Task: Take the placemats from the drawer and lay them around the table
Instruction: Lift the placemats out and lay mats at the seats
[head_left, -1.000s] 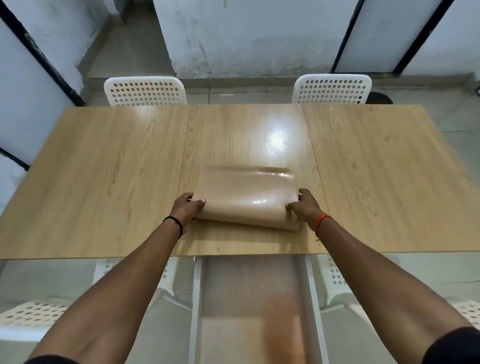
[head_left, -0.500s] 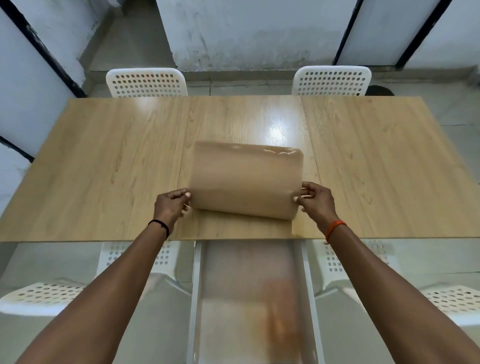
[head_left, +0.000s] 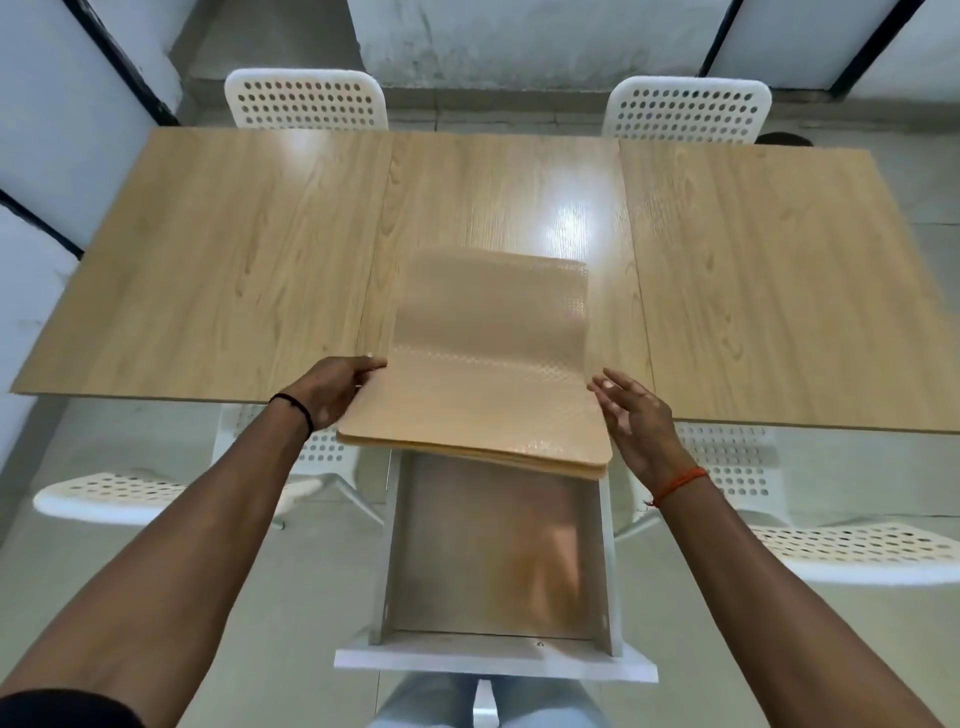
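Placemats (head_left: 488, 374) sit as a curled stack at the middle of the worktop's (head_left: 208, 270) near edge, the front of the stack overhanging that edge above the open drawer (head_left: 493, 665), which looks emptied. Going left to right: the left hand (head_left: 332, 395) has its grip clamped on the stack's left edge, thumb on top and fingers underneath; the right hand (head_left: 631, 410) hovers just beside the right edge with fingers spread apart, holding nothing.

The step in hand appears to be flattening and squaring the stack before dealing mats out. The far half bows upward, so it would help to bring the right hand onto the right edge, press the curl down, and slide the whole stack fully onto the worktop so nothing tips back into the drawer. Peeling one mat from the top corner should then separate it cleanly. White chairs (head_left: 306, 104) mark the likely places.
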